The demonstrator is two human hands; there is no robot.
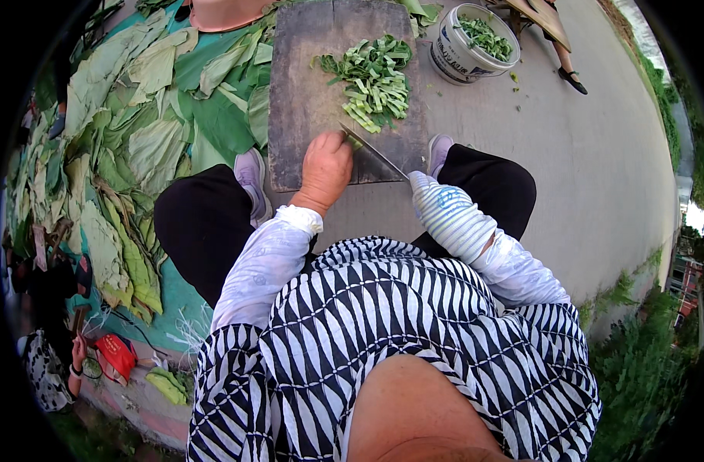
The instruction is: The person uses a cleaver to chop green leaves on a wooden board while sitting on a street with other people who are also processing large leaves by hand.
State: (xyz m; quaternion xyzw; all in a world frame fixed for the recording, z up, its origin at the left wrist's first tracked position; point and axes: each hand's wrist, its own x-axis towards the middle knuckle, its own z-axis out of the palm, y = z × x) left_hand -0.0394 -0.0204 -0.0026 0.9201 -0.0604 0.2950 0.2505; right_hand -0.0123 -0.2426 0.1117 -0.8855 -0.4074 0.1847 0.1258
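My right hand (450, 214), in a striped white-and-blue glove, grips a knife (379, 157) by its handle. The blade slants up and left over the lower part of a worn wooden cutting board (302, 85). Bare and curled, my left hand (326, 165) presses down on the board just left of the blade. A bit of green leaf (355, 142) shows between its fingertips and the knife; most of it is hidden under the hand. Beyond the blade lies a pile of chopped green leaves (375, 81), cut into strips with pale stalk pieces.
Large green leaves (155, 146) cover the teal sheet at left. Right of the board stands a white bucket (454, 65) holding chopped leaves. A pink basin (229, 14) is at the top. Another person's hand (78, 353) shows at lower left, near a red bag (116, 358).
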